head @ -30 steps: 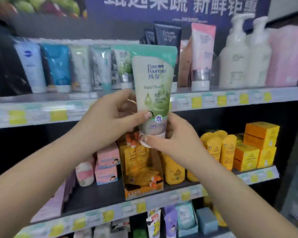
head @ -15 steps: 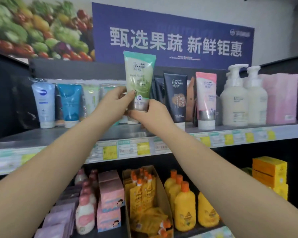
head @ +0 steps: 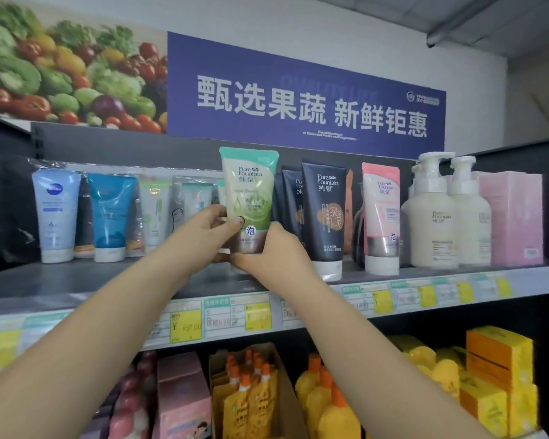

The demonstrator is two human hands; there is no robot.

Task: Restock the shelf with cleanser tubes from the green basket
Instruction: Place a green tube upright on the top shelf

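**Green tube held upright at the top shelf**

I see both hands together on one green cleanser tube point(head: 248, 198). My left hand point(head: 208, 236) grips it from the left side, the thumb lying across the front label. My right hand point(head: 274, 251) wraps around the lower part, near the cap, which is hidden behind the fingers. The tube stands upright, cap down, over the top shelf point(head: 76, 286); I cannot tell if it touches the shelf board. It is between the row of pale tubes point(head: 184, 204) on its left and the dark tube point(head: 324, 217) on its right. Further right stand a pink tube point(head: 381, 217) and two white pump bottles point(head: 441, 217).
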